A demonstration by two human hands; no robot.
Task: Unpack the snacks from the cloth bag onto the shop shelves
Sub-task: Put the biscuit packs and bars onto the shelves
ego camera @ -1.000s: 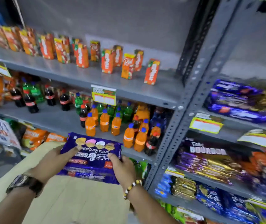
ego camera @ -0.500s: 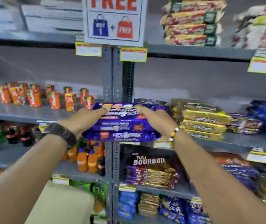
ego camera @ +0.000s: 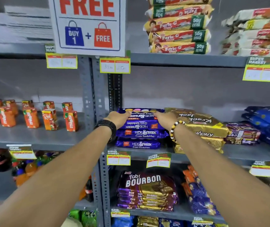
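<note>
**A:** Both arms are at full stretch. The left hand (ego camera: 118, 119) and the right hand (ego camera: 165, 119) are in over the shelf (ego camera: 239, 151).

**B:** And the Hide & Seek packs (ego camera: 141, 116)?

**A:** Right between the hands: at 3 o'clock from the left one, 9 o'clock from the right. Two purple packs, one on the other, print upside down.

**B:** What's the grip?

**A:** Each hand grips one end, fingers bent over the top face and pointing toward each other. The thumbs are hidden, so I can't tell how far under they reach.

**B:** What are the packs resting on?

**A:** On the lower packs (ego camera: 139, 138), two more of the same brand, print the right way up. It's one stack, just beside the grey upright (ego camera: 98, 99).

**B:** Neighbours?

**A:** Gold Krack Jack packs (ego camera: 201, 126) at 3 o'clock, just beside the stack. Fab! Bourbon packs (ego camera: 147, 190) at 6 o'clock, one shelf down. Juice cartons (ego camera: 49, 119) at 9 o'clock, past the upright.

**B:** Against half a second ago?

**A:** Then the packs hung in front of the upright, short of the shelf. Now they're further right and deeper in, down on the stack, with the same two-handed hold.
</note>
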